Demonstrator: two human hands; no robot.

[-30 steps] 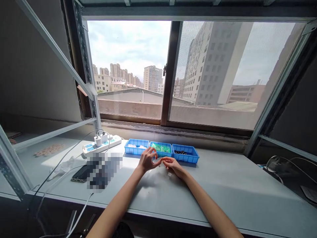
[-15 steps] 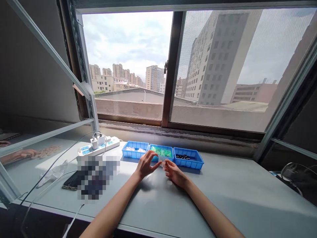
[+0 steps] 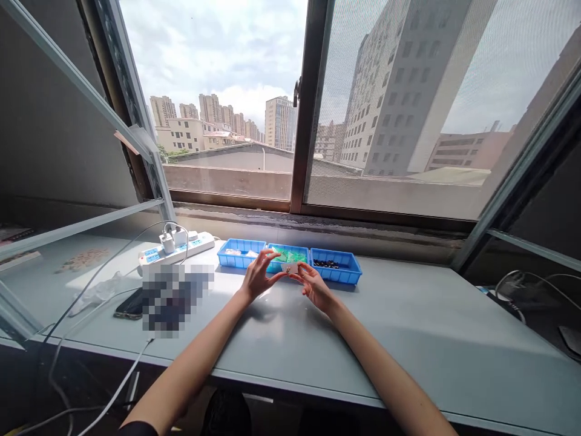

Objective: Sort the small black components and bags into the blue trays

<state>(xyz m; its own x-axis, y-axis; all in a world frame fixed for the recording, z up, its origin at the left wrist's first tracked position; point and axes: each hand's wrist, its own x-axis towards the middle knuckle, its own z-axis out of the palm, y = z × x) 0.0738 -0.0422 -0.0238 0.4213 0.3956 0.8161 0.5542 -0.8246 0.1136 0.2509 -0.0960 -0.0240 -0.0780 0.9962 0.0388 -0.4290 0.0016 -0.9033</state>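
Observation:
Above the desk, a small flat whitish piece (image 3: 289, 267) with a darker spot on it sits between my hands; its exact kind is too small to make out. My right hand (image 3: 315, 286) pinches its right side between thumb and fingers. On the other side, my left hand (image 3: 258, 278) has thumb and forefinger apart, the thumb tip at the lower edge of the piece. Just behind are three blue trays: the left tray (image 3: 226, 260) holds white pieces, the middle tray (image 3: 307, 254) green ones partly hidden by my left fingers, and the right tray (image 3: 349, 275) small black parts.
A white power strip (image 3: 200, 243) with plugs and cables lies at the left, near a crumpled clear bag (image 3: 97, 292) and a dark phone (image 3: 129, 304) beside a blurred patch. Metal frame posts border both sides of the grey desk (image 3: 399, 321). A pile of small tan pieces (image 3: 84, 260) lies far left.
The camera has tilted down, so the desk's front edge shows more. The small piece now faces me more flatly between my hands. Another person's hand at far left has left the tan pile.

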